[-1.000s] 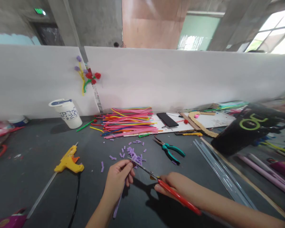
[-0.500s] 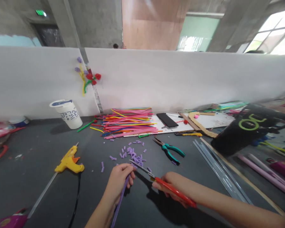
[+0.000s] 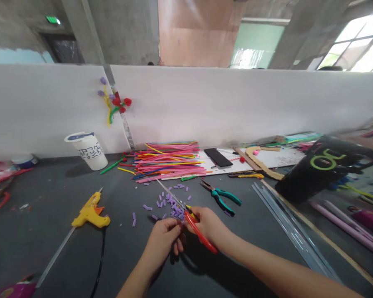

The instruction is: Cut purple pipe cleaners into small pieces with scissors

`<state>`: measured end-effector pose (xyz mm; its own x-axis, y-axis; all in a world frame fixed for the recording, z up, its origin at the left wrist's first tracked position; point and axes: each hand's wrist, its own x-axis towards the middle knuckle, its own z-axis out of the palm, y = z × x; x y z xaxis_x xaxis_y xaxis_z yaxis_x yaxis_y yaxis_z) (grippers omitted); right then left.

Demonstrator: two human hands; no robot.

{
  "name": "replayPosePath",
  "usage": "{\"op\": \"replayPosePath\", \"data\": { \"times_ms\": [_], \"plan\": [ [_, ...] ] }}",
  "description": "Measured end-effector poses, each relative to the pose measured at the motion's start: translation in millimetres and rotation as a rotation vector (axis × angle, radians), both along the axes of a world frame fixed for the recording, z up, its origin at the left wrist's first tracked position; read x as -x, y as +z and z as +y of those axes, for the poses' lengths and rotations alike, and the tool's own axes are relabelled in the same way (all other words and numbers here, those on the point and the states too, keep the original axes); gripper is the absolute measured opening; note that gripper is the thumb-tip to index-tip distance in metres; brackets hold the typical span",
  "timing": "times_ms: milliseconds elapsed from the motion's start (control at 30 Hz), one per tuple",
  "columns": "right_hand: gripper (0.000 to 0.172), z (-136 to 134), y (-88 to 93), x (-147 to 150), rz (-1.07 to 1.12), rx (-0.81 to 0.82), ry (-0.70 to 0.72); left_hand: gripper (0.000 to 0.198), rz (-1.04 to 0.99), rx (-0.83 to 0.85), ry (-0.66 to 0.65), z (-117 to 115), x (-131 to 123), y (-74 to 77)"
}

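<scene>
red scissors (image 3: 195,227) have been brought in beside the left hand (image 3: 166,238), its fingertips pinched, contents unclear; the scissors are clasped by the right hand (image 3: 209,225); many purple pieces (image 3: 176,212) are cut, heaped toward the table's (image 3: 124,256) rear edge; uncut remainder not visible

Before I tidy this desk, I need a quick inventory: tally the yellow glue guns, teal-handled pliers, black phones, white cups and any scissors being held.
Yellow glue gun: 1
Teal-handled pliers: 1
Black phone: 1
White cup: 1
Scissors in the right hand: 1
Total: 5
</scene>
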<state>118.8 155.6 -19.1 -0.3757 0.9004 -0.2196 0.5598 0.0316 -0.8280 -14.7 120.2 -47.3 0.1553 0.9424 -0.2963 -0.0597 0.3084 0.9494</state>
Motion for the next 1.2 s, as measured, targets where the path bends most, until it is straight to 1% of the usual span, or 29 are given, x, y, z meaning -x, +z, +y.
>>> {"op": "replayPosePath", "data": {
  "times_ms": [100,267,467,567,667,800,900,1000,1067,1133,1200],
  "plan": [
    [0.002,2,0.7,-1,-0.007,-0.038,0.009,0.023,0.019,0.003,0.020,0,-1,1.3],
    [0.004,3,1.7,-2,-0.020,-0.052,0.022,0.024,0.026,0.007,0.032,0,-3,0.9],
    [0.008,-1,4.7,-1,0.009,0.017,0.044,0.025,0.012,-0.005,0.014,-1,-3,4.1],
    [0.010,1,6.3,-4,0.022,0.046,0.057,0.025,-0.036,-0.009,-0.019,-2,-1,6.1],
    [0.011,5,8.3,-8,0.020,0.071,0.057,0.025,-0.082,-0.001,-0.052,-2,0,5.3],
    [0.009,10,7.2,-12,-0.001,0.067,0.056,0.026,-0.067,0.001,-0.050,-2,-1,3.0],
    [0.010,12,7.5,-15,-0.018,0.041,0.067,0.026,-0.061,0.007,0.004,-2,0,4.5],
    [0.021,10,15.4,-25,-0.090,-0.043,0.097,0.022,-0.082,-0.009,0.120,-1,4,8.7],
    [0.031,6,23.6,-36,-0.249,-0.142,0.186,0.020,-0.095,-0.032,0.209,1,8,11.7],
    [0.040,0,31.0,-47,-0.387,-0.143,0.255,0.020,-0.092,-0.057,0.270,2,11,14.0],
    [0.044,-7,35.7,-55,-0.480,-0.104,0.306,0.019,-0.073,-0.074,0.294,2,12,15.7]
  ]
}}
